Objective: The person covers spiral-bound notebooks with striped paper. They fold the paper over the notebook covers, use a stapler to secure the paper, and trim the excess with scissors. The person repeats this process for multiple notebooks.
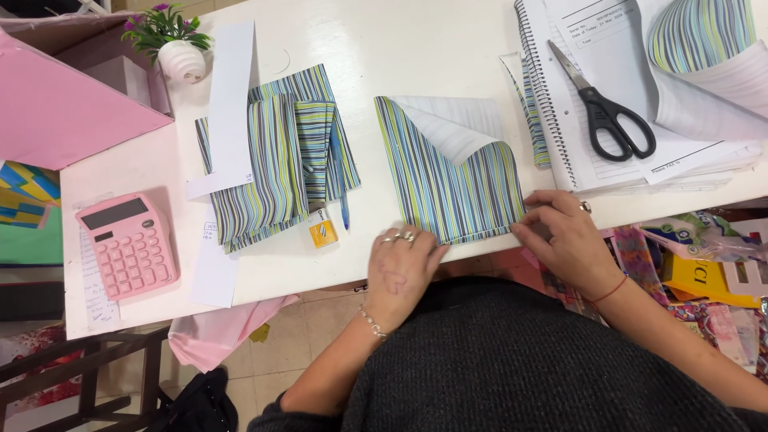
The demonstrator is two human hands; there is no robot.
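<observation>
I see a striped paper sheet under the hands — thin lines of blue, green, grey and white, with a white lined back side. The folded stack beside it has the same stripes. The calculator is pink, the scissors have black handles, the table is white — the small pot too.

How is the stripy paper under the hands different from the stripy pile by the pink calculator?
The striped sheet lies single, its top corner curled back showing white; both hands press its lower edge. The striped pile is several folded pieces, untouched, with a white strip across. Both share blue-green stripes.
</observation>
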